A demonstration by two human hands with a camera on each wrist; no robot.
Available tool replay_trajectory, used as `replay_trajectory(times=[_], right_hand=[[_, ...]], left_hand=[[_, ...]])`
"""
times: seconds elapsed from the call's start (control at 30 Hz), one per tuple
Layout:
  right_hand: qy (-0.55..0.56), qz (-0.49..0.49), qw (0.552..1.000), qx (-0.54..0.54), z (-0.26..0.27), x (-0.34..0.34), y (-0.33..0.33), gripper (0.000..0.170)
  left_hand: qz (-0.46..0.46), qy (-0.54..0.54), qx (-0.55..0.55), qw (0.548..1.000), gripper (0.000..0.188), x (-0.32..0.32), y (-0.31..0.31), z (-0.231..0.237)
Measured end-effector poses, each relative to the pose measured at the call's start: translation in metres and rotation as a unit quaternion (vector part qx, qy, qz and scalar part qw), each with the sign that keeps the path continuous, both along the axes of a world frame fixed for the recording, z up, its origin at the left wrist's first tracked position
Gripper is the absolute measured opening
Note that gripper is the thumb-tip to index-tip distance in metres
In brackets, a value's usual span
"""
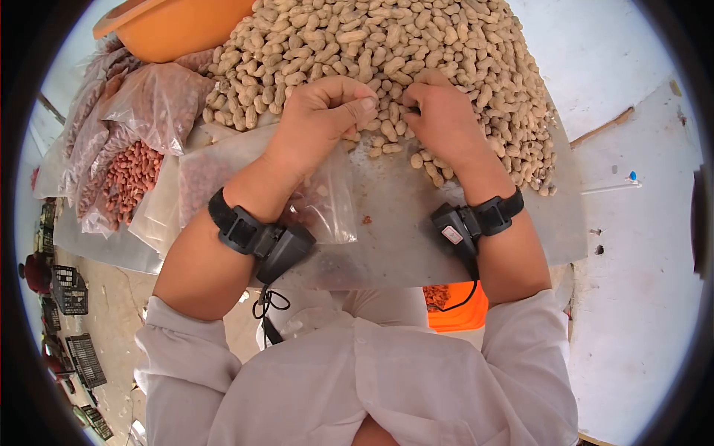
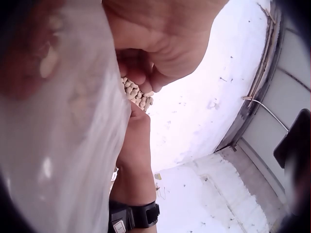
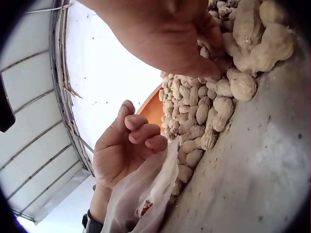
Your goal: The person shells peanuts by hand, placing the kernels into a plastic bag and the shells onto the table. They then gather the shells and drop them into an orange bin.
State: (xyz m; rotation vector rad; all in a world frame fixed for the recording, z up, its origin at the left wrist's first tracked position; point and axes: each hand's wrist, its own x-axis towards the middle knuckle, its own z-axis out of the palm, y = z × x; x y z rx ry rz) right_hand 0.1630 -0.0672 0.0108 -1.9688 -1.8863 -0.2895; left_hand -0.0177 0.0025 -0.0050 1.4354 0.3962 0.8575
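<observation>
A big heap of unshelled peanuts point(image 1: 357, 37) covers the far part of the grey table point(image 1: 387, 253). My left hand point(image 1: 312, 115) is raised at the heap's near edge, its fingers curled and thumb close to the forefinger; nothing shows between them in the right wrist view. Bent down into the edge of the heap, my right hand point(image 1: 446, 119) pinches a peanut among the others, its fingertips partly hidden by the hand. Below my left forearm lies a clear plastic bag point(image 1: 338, 215) with reddish kernels inside; it fills much of the left wrist view.
Larger plastic bags point(image 1: 160, 93) with red peanut kernels point(image 1: 134, 175) lie at the left. An orange basin point(image 1: 178, 30) stands behind them. An orange container point(image 1: 465, 316) with reddish pieces is below the table edge. Black crates point(image 1: 71, 290) stand on the floor at left.
</observation>
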Motion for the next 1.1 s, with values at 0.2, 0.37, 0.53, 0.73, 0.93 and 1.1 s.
replay_trajectory(times=[0.2, 0.37, 0.53, 0.73, 0.93, 1.1], right_hand=[[-0.043, 0.004, 0.999, 0.000, -0.006, 0.003, 0.000, 0.009], [0.165, 0.061, 0.981, 0.080, 0.008, 0.003, -0.008, 0.011], [0.570, 0.245, 0.784, -0.019, 0.014, -0.009, -0.019, 0.015], [0.706, 0.275, 0.652, -0.001, 0.010, -0.013, -0.016, 0.017], [0.532, 0.173, 0.829, -0.027, 0.003, -0.017, -0.015, 0.015], [0.438, 0.141, 0.888, -0.011, 0.010, -0.026, -0.020, 0.017]], left_hand=[[0.000, -0.009, -0.002, 1.000, 0.009, 0.001, 0.002, -0.004], [0.034, 0.013, 0.063, 0.997, 0.014, 0.000, 0.001, -0.001], [0.069, 0.042, 0.127, 0.989, 0.015, -0.001, -0.005, 0.004], [0.079, -0.002, 0.172, 0.982, 0.014, 0.003, 0.003, -0.006], [0.137, 0.069, 0.250, 0.956, 0.018, 0.000, 0.002, -0.003], [0.170, 0.087, 0.349, 0.917, 0.021, 0.000, 0.003, -0.002]])
